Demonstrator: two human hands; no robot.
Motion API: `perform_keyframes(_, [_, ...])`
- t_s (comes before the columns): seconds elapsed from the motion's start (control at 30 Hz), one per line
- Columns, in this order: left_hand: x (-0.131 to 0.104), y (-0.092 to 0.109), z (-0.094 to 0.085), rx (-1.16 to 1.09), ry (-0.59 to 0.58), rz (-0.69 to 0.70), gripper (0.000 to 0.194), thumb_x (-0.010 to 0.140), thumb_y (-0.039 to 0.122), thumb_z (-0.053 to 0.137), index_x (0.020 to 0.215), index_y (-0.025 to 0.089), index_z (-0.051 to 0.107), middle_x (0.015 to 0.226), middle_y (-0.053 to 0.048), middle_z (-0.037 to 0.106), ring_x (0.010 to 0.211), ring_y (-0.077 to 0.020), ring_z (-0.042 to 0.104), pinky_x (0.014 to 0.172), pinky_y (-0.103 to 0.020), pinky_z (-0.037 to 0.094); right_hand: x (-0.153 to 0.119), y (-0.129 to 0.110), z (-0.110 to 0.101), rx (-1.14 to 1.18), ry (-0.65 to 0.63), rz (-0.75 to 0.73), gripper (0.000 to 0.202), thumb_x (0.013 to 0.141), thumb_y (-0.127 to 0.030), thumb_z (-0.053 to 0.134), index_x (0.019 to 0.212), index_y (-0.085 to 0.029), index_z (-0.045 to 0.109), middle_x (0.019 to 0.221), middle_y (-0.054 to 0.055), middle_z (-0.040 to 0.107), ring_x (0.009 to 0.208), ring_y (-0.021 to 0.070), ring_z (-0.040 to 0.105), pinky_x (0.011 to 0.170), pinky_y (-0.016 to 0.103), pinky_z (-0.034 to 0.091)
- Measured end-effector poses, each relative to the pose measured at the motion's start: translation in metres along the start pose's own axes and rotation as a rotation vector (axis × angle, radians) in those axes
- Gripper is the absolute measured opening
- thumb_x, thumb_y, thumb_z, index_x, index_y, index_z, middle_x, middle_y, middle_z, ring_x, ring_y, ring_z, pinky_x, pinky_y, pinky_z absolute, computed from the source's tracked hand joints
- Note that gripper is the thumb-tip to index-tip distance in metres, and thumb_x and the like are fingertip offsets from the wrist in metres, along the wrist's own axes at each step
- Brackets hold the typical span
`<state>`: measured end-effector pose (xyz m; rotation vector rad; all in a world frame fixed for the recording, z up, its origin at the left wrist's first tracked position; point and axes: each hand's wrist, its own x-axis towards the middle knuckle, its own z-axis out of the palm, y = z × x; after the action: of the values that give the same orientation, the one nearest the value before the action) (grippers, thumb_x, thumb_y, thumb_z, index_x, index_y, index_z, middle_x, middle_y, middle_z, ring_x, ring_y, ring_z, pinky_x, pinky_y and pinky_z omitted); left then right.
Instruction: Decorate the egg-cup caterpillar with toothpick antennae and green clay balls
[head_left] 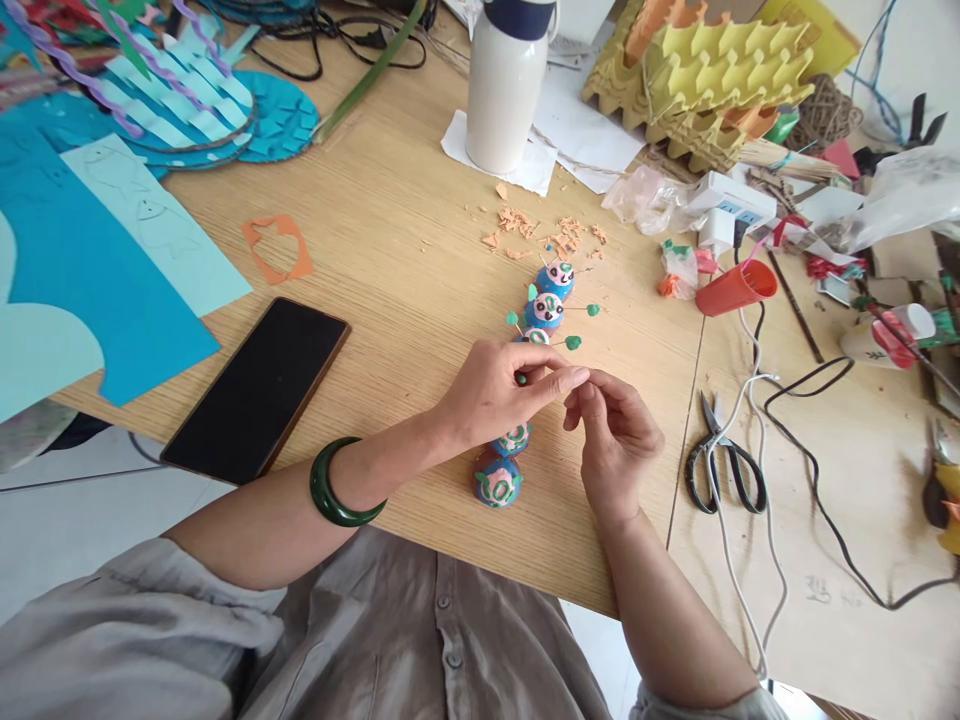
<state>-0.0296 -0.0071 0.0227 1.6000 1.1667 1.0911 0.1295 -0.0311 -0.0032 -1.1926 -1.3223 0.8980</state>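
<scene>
A row of small blue domed figures (498,486), with pink and green clay decoration, runs away from me across the wooden table. Thin sticks tipped with green clay pieces (573,343) poke out from some of the farther ones. Over the middle of this row is my left hand (499,390), its thumb and fingers pinched together. The fingertips of my right hand (619,440) meet it, also in a pinch, just right of the row. Whatever lies between the fingertips is too small to make out. My hands hide the middle figures.
Left lie a black phone (259,390), an orange paper cutout (277,248) and blue card (127,310). Orange scraps (525,222) and a white flask (506,90) stand beyond the row. Scissors (724,460), cables (806,455) and a red cup (736,288) are right; egg cartons (720,70) sit behind.
</scene>
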Motion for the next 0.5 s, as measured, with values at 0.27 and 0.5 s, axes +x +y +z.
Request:
perform_keyframes(0.27, [0.0001,-0.0024,0.0017,0.038,0.001,0.038,0.022,0.094,0.03,0.063,0.083,0.015,0.075,0.063,0.003,0.065,0.052,-0.0057,0.046,0.051,-0.02,0.036,-0.0004,0.0041,-0.0001,-0.039,-0.028,-0.084,0.014,0.091,-0.022,0.068,0.103,-0.028,0.073,0.082,-0.004,0.063,0.058,0.007,0.055,0.052,0.024,0.046])
perform_keyframes(0.5, [-0.0013,-0.0059,0.001,0.159,-0.034,0.19,0.029,0.097,0.03,0.057,0.073,0.015,0.066,0.058,0.005,0.053,0.05,-0.0049,0.038,0.051,-0.021,0.031,0.0006,0.0032,-0.0022,-0.106,0.02,-0.186,0.01,0.092,-0.023,0.068,0.097,-0.026,0.075,0.083,-0.001,0.065,0.059,0.0092,0.057,0.052,0.027,0.046])
